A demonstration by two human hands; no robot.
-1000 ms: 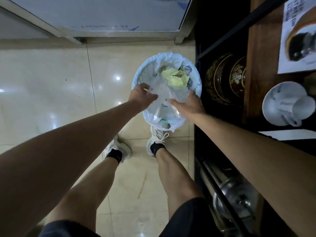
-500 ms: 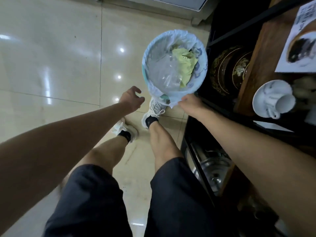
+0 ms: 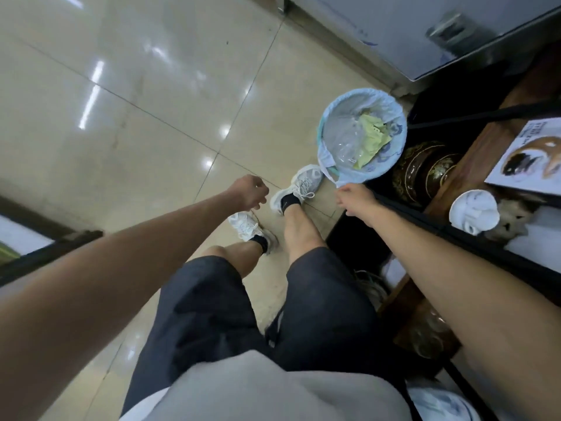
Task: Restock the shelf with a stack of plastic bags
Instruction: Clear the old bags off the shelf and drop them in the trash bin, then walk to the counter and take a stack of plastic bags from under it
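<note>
A crumpled clear plastic bag (image 3: 349,141) lies inside the round waste bin (image 3: 329,117), which has a pale blue liner, next to yellow-green paper (image 3: 372,139). My left hand (image 3: 249,192) hangs over the floor left of the bin, fingers loosely curled and apart, holding nothing. My right hand (image 3: 354,197) is just below the bin's near rim, by a hanging flap of liner. Its fingers are turned away, so I cannot see whether it grips anything. The dark wooden shelf unit (image 3: 473,153) stands at the right.
On the shelf sit a white cup on a saucer (image 3: 473,211), a printed card (image 3: 528,156) and dark gold-patterned jars (image 3: 425,168) lower down. A grey cabinet (image 3: 440,28) stands behind the bin. My legs and white shoes (image 3: 299,186) stand on glossy beige tiles.
Both hands have let go of the clear bag, which now lies in the bin, and have drawn back. My view has swung left and risen.
</note>
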